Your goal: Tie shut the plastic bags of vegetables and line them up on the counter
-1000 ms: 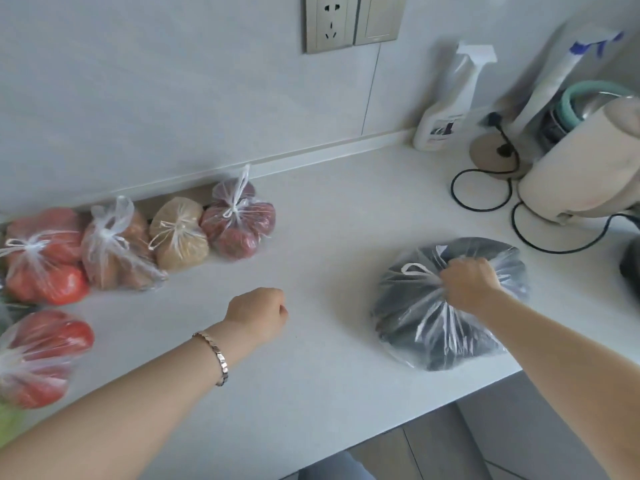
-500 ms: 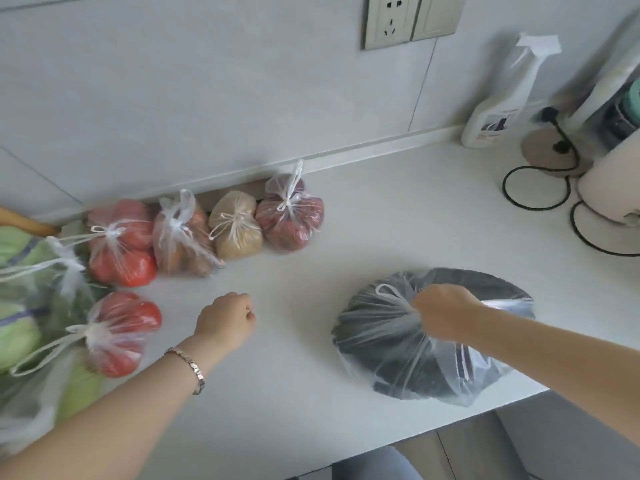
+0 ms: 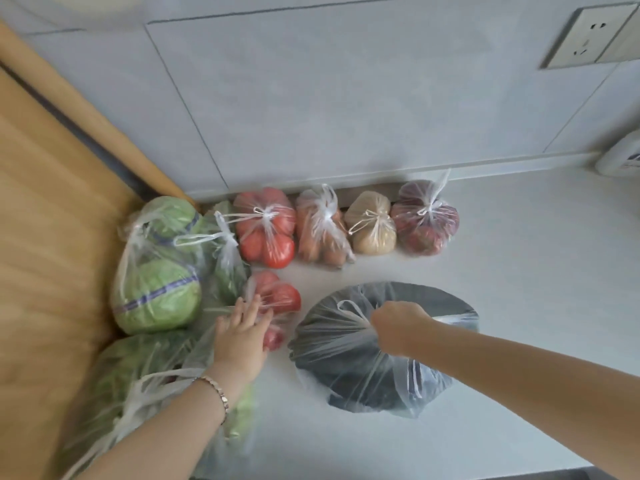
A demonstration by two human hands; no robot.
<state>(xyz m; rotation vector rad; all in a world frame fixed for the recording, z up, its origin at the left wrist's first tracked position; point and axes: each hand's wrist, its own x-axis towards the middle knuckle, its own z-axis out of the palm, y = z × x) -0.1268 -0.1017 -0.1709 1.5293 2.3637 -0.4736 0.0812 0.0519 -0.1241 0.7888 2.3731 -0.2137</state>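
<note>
My right hand [image 3: 398,327] grips the gathered top of a clear bag of dark vegetables [image 3: 349,368] that sits on the white counter [image 3: 519,271]. My left hand [image 3: 242,334], fingers straight, touches a tied bag of tomatoes [image 3: 280,299] just left of it. Along the wall stand tied bags in a row: tomatoes [image 3: 266,233], carrots [image 3: 322,233], potatoes [image 3: 374,226] and red onions [image 3: 426,220]. Bags of cabbages [image 3: 159,271] and leafy greens [image 3: 138,382] lie at the left.
A wooden panel [image 3: 45,237] bounds the counter on the left. A wall socket [image 3: 588,36] is at the upper right, and the base of a white spray bottle [image 3: 620,157] stands at the right edge. The counter's front edge runs along the bottom right.
The view swung left. My right hand carried the dark bag leftward toward the row. My left hand uncurled from a fist and reached left onto the tomato bag.
</note>
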